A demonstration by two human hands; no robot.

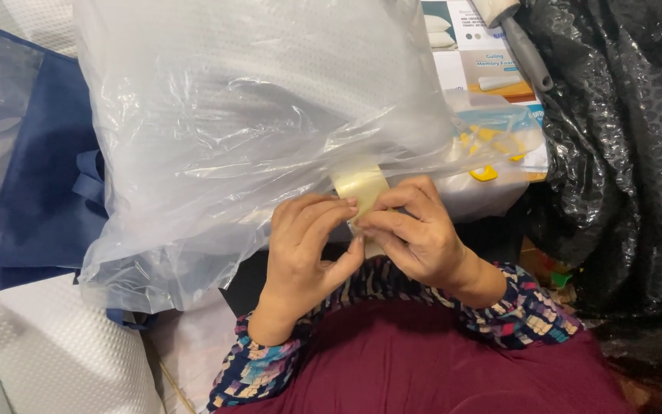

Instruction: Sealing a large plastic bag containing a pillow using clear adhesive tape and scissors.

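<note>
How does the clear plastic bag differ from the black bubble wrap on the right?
The clear bag is see-through, showing white textured fabric inside; the black bubble wrap is opaque. The clear bag's film is smooth and creased; the black wrap is covered in small bubbles. Both hands, left and right, press a tape strip at the clear bag; the black wrap lies untouched. Both are glossy plastic.

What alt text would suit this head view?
Both hands, left hand and right hand, pinch a strip of clear tape against a large clear plastic bag holding something white. A navy fabric bag lies alongside.
</note>
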